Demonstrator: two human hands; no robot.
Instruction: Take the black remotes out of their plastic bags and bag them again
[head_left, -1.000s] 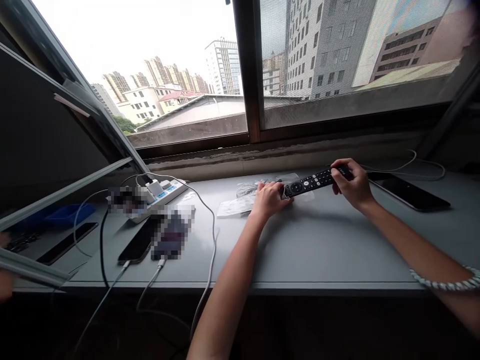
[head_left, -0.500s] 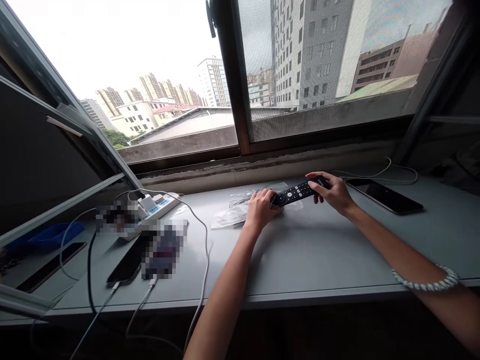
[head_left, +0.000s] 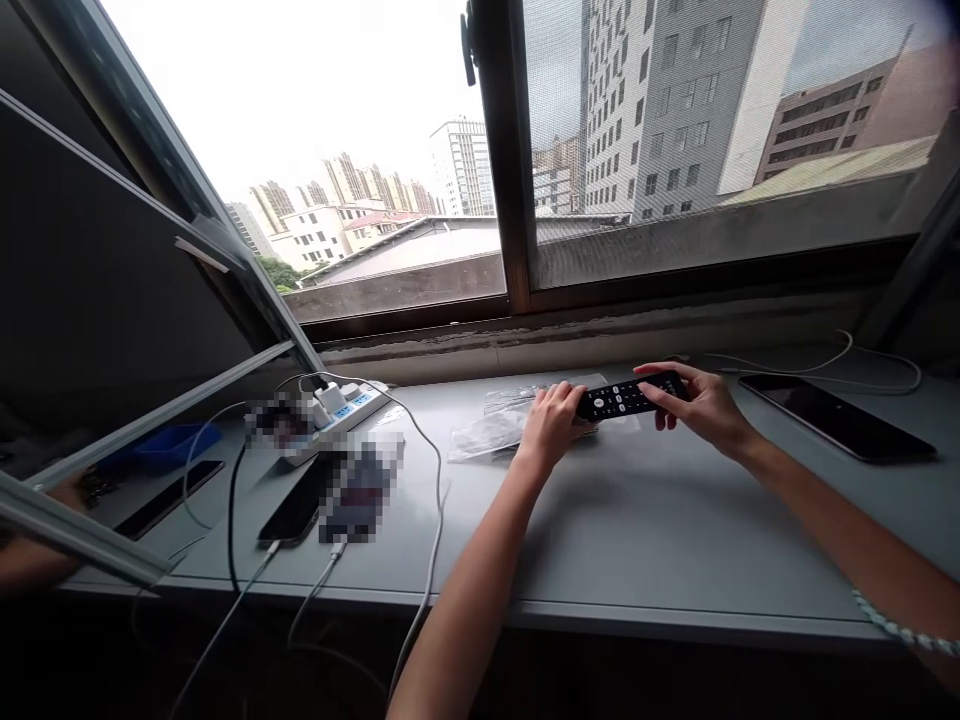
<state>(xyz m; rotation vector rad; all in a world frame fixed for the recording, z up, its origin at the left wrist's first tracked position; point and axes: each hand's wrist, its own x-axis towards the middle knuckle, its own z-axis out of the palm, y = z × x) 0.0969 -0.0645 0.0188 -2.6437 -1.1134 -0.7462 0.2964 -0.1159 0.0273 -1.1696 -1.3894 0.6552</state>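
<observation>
A black remote control [head_left: 624, 399] with white and dark buttons is held between both hands, a little above the grey table. My left hand [head_left: 549, 422] is closed on its left end, with the fingertips partly hidden from view. On the right end, my right hand [head_left: 703, 408] grips it, thumb over the button face and fingers around the far edge and underneath. Beneath and behind the left hand lies a clear plastic bag [head_left: 484, 434], whose contents I cannot make out.
A dark tablet [head_left: 836, 415] lies to the right beside a white cable. Leftward are a white power strip [head_left: 360, 408], a charging phone [head_left: 296, 505], a blurred item and loose cables. Another person's arm [head_left: 37, 550] shows beyond the metal frame, near a blue tray [head_left: 169, 447].
The view has swung left, so the table's contents appear farther right. Both hands keep hold of the remote control, and another person's arm has come into view at the left.
</observation>
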